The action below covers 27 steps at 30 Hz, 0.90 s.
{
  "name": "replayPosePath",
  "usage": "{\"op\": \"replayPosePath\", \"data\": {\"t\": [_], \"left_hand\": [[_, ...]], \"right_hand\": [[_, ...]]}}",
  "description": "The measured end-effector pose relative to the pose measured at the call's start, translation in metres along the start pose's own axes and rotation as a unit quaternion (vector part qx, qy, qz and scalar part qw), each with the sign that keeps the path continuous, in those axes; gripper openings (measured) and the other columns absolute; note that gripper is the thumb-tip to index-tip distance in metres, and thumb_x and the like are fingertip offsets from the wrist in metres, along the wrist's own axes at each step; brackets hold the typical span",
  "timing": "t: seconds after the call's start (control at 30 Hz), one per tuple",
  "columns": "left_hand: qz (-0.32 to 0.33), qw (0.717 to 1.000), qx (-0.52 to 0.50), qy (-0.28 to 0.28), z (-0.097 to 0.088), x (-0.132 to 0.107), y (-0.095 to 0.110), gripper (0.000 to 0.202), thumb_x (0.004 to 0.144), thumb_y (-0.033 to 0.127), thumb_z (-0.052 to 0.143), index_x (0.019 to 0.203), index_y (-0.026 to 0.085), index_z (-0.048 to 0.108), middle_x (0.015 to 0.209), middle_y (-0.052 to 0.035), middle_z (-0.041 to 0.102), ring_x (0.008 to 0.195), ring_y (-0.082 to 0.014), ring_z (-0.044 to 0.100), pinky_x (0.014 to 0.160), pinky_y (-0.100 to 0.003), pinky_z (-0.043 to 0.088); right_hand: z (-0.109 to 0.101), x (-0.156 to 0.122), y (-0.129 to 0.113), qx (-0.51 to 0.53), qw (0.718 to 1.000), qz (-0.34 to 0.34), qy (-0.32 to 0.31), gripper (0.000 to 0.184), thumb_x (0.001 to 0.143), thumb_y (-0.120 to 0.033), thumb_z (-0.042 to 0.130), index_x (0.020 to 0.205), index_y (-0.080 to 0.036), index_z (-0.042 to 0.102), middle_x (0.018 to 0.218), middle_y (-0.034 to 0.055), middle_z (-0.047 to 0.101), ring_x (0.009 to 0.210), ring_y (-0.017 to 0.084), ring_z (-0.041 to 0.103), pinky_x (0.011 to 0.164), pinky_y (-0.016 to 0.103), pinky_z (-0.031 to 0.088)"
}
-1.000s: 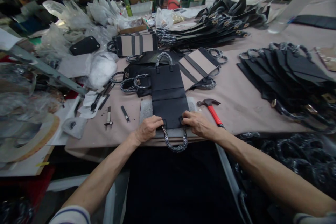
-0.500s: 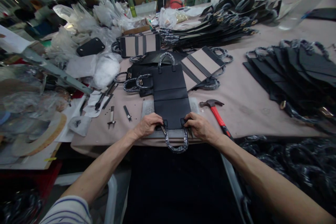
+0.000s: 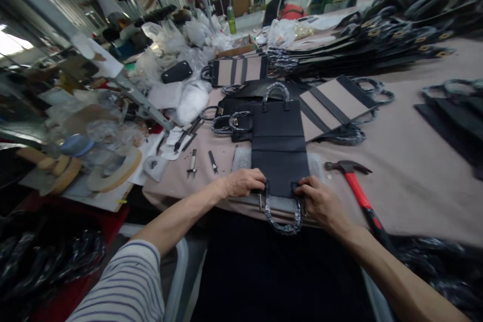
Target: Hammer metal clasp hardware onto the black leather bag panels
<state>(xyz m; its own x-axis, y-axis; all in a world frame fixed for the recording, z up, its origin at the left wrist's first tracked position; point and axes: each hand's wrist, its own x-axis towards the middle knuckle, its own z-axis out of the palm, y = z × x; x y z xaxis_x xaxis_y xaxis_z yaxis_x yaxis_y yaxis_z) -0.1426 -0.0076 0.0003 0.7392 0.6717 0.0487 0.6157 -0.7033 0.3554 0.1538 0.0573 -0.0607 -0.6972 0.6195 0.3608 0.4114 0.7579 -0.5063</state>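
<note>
A black handbag panel [image 3: 278, 161], creased across its middle, lies flat on a pale slab [image 3: 241, 157] at the table's front edge. It has plastic-wrapped handles at both ends; the near handle [image 3: 283, 229] hangs over the edge. My left hand [image 3: 247, 182] is closed, its fingertips pinching the panel's near left corner beside the handle base. At the opposite corner, my right hand [image 3: 317, 198] pinches with thumb and fingers by the other handle base. A thin metal piece [image 3: 260, 201] shows under my left fingers; whether it is held is unclear.
A claw hammer [image 3: 356, 188] with a red handle lies right of the slab. Two small tools, one a pronged punch [image 3: 192, 163], lie to the left. Striped bag panels [image 3: 339, 103] and stacked black bags [image 3: 362, 43] are behind. Plastic bags [image 3: 192, 100] crowd the back left.
The view has turned left, so the table's contents appear farther right. Both hands stay at the panel's near corners. The metal piece by my left fingers now points downward, away from the handle.
</note>
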Motion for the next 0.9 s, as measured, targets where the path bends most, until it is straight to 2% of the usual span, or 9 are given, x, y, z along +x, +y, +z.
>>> {"op": "replayPosePath", "data": {"t": [0.17,0.27,0.37,0.43,0.5,0.57,0.63,0.8,0.9], "left_hand": [[-0.018,0.998,0.056,-0.02,0.011,0.001,0.003,0.03,0.082,0.0,0.055,0.099,0.018,0.071,0.111,-0.0113,0.071,0.103,-0.0236,0.063,0.094,-0.033,0.053],[-0.083,0.994,0.035,0.06,0.03,-0.002,0.01,0.034,0.085,0.0,0.051,0.107,0.016,0.072,0.114,-0.0117,0.073,0.104,-0.0222,0.065,0.096,-0.033,0.054],[-0.153,0.973,-0.01,0.175,0.046,-0.011,0.017,0.033,0.085,0.0,0.05,0.105,0.015,0.072,0.114,-0.011,0.074,0.108,-0.0207,0.068,0.099,-0.032,0.054],[-0.264,0.929,-0.022,0.257,0.048,-0.023,0.018,0.03,0.088,0.003,0.051,0.104,0.016,0.072,0.11,-0.0098,0.075,0.107,-0.0198,0.069,0.099,-0.03,0.054],[-0.432,0.85,-0.005,0.302,0.039,-0.04,0.015,0.023,0.091,0.009,0.054,0.104,0.016,0.072,0.107,-0.0103,0.076,0.104,-0.0213,0.071,0.095,-0.032,0.055],[-0.597,0.748,0.018,0.289,0.025,-0.059,0.005,0.017,0.093,0.02,0.06,0.103,0.016,0.072,0.108,-0.0132,0.076,0.104,-0.0257,0.072,0.092,-0.036,0.056],[-0.7,0.675,0.017,0.232,0.01,-0.077,-0.01,0.022,0.092,0.035,0.064,0.101,0.016,0.072,0.106,-0.0172,0.076,0.105,-0.032,0.072,0.091,-0.041,0.056],[-0.751,0.639,-0.036,0.161,0.001,-0.101,-0.06,0.045,0.079,0.056,0.077,0.065,0.016,0.062,0.08,-0.0231,0.073,0.105,-0.0441,0.07,0.09,-0.052,0.054],[-0.722,0.643,-0.116,0.228,0.008,-0.103,-0.084,0.046,0.069,0.04,0.088,0.051,0.019,0.052,0.051,-0.0123,0.063,0.095,-0.0401,0.073,0.092,-0.05,0.053]], "right_hand": [[0.008,-0.002,0.004,0.002,1.0,0.006,0.026,0.028,0.088,-0.012,0.046,0.084,-0.025,0.071,0.101,0.0121,0.068,0.092,0.025,0.068,0.075,0.038,0.058],[0.007,-0.001,0.006,0.018,0.999,0.024,0.013,0.029,0.088,-0.017,0.046,0.089,-0.027,0.073,0.1,0.0117,0.069,0.09,0.026,0.069,0.074,0.04,0.059],[0.005,0.0,0.01,0.051,0.997,0.056,0.006,0.038,0.088,-0.019,0.045,0.115,-0.026,0.07,0.104,0.0104,0.072,0.09,0.027,0.071,0.077,0.042,0.06],[0.005,0.003,0.01,0.055,0.995,0.082,0.029,0.039,0.09,-0.024,0.046,0.124,-0.026,0.066,0.108,0.0106,0.073,0.093,0.028,0.071,0.08,0.044,0.059],[0.007,0.007,0.007,0.042,0.993,0.085,0.065,0.034,0.093,-0.03,0.048,0.12,-0.025,0.067,0.109,0.0108,0.072,0.097,0.029,0.07,0.085,0.046,0.057],[0.01,0.011,0.0,0.023,0.993,0.071,0.095,0.027,0.094,-0.035,0.05,0.111,-0.024,0.069,0.106,0.0107,0.071,0.099,0.03,0.067,0.089,0.048,0.054],[0.014,0.015,-0.008,0.005,0.992,0.063,0.11,0.024,0.095,-0.035,0.052,0.103,-0.023,0.07,0.103,0.0102,0.071,0.098,0.029,0.065,0.089,0.049,0.052],[0.021,0.019,-0.015,-0.006,0.989,0.078,0.124,0.02,0.097,-0.03,0.053,0.093,-0.023,0.071,0.099,0.0073,0.07,0.093,0.025,0.062,0.087,0.046,0.048],[0.021,0.016,-0.014,-0.004,0.988,0.081,0.128,0.018,0.097,-0.028,0.055,0.094,-0.022,0.071,0.1,0.0068,0.069,0.095,0.025,0.061,0.088,0.045,0.047]]}}
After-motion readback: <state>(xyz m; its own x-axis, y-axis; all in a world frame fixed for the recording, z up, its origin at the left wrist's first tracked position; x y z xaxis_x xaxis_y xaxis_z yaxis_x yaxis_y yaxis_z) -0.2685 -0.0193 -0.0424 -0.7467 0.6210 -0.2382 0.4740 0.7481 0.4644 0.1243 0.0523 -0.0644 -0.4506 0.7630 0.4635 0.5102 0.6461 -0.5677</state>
